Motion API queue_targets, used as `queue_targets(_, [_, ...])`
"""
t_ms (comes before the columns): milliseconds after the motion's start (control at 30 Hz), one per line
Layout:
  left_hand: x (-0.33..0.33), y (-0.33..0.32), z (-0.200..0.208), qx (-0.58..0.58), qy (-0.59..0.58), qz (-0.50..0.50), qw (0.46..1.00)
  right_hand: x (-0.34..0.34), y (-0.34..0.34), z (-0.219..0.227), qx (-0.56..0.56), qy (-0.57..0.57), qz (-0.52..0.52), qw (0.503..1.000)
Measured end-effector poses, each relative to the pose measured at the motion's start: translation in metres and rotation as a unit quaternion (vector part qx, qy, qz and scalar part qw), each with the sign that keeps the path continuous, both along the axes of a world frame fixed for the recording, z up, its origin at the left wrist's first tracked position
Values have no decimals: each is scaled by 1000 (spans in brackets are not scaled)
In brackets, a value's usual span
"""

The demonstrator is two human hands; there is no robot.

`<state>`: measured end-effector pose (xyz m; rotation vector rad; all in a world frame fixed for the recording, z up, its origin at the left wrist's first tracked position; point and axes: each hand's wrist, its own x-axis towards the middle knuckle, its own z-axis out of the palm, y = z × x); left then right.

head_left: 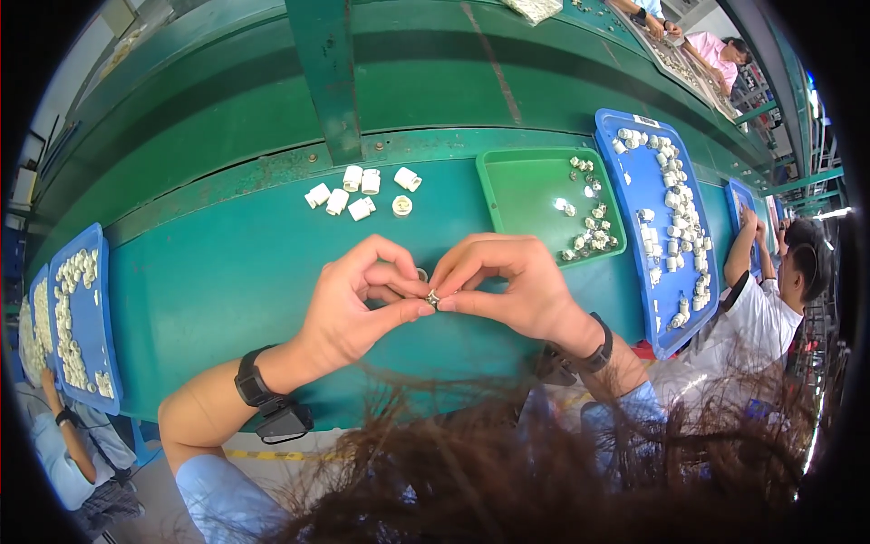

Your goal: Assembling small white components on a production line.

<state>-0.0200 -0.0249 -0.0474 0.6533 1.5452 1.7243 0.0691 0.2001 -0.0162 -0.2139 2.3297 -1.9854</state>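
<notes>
Both hands meet over the green work surface [227, 290], fingertips pinched together. Between them is a small, shiny metal-and-pale part [433, 298], mostly covered by the fingers; its exact kind is hard to make out. My left hand [355, 292] grips it from the left with thumb and fingers. Behind those fingers a bit of a round, pale piece [421, 274] shows, and I cannot tell whether it is held. From the other side my right hand [507, 279] pinches the same part. Beyond the hands lie several white cylindrical pieces [370, 182], socket-like, some on their sides.
A green tray [517, 204] with small metal-and-white parts stands at the back right. Beside it a blue tray [639, 272] holds many white cylinders. Another blue tray [89, 313] with white pieces is at far left. A green post [326, 82] rises behind. Co-workers sit at both sides.
</notes>
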Motion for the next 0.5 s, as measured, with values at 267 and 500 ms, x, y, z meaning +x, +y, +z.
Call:
queue_targets(267, [-20, -1, 14, -154, 341, 14, 927, -8, 18, 5, -5, 24, -21, 999])
queue_targets(500, [-15, 3, -6, -144, 474, 2, 869, -9, 23, 5, 16, 32, -34, 999])
